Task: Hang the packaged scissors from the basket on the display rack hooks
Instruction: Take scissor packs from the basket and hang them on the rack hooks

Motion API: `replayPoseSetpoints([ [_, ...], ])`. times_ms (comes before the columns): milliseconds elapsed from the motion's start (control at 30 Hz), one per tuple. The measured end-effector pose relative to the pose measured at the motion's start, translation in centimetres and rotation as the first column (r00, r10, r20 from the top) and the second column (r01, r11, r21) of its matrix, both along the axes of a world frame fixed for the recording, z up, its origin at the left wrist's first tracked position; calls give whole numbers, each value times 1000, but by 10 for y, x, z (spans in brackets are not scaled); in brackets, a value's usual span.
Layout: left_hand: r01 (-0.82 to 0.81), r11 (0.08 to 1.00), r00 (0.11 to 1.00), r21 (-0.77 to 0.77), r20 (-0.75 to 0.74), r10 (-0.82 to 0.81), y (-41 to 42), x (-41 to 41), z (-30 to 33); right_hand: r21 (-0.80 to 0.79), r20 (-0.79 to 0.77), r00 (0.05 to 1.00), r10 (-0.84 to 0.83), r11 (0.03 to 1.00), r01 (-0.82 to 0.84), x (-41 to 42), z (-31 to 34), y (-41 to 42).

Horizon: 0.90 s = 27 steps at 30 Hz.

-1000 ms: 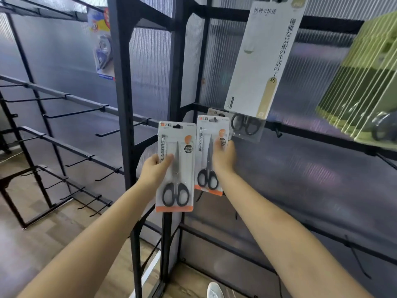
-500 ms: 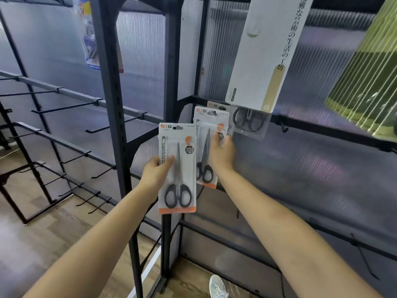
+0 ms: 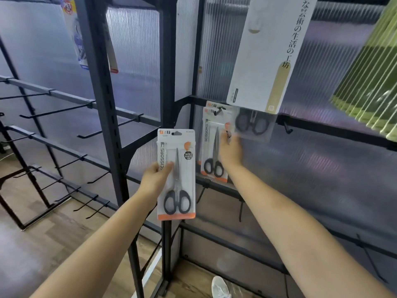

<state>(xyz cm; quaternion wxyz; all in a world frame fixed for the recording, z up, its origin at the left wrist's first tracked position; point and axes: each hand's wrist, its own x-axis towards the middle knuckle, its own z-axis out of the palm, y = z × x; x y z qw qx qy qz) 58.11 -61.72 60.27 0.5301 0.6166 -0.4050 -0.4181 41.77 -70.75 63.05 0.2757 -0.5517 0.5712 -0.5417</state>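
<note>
My left hand [image 3: 155, 179] grips a carded pack of black-handled scissors [image 3: 176, 175], upright, in front of the rack's black upright post. My right hand [image 3: 230, 150] holds a second scissors pack [image 3: 212, 145] by its right side; that pack's top hole is at a black hook [image 3: 218, 111] on the rack's crossbar. Another scissors card hangs on the same hook just behind it. The basket is out of view.
A tall white card with a clear scissors blister [image 3: 266, 59] hangs just right of the hook. Green packages [image 3: 369, 78] hang at the far right. Bare hooks [image 3: 96, 134] line the left rack. A shoe [image 3: 219, 287] shows on the wooden floor.
My right hand has lifted its pack up onto the hook on the crossbar. My left hand has stayed level with its pack, and the view has moved closer.
</note>
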Motion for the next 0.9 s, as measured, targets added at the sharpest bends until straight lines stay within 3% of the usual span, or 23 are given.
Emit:
replayPoseSetpoints([
  [133, 19, 1000, 1000, 3, -13, -19, -10, 2, -7, 132, -20, 1000, 1, 991, 2, -6, -5, -17],
  [333, 32, 999, 999, 25, -20, -32, -15, 2, -11, 202, 122, 992, -34, 979, 8, -12, 0, -22],
  [467, 47, 998, 999, 34, -20, -46, -15, -1, -11, 168, -236, 972, -10, 984, 51, -23, -6, -12],
  [533, 50, 998, 998, 34, -28, -49, -13, -3, -11, 144, -320, 947, -14, 988, 64, -27, -10, -9],
  [700, 55, 998, 998, 6, -41, -55, -9, -6, -8, 132, -175, 985, 1, 991, 22, -24, -1, 1],
  [900, 51, 999, 999, -6, -15, -51, -8, -6, -9, 7, -107, 979, 175, 985, -175, -8, -3, 27],
])
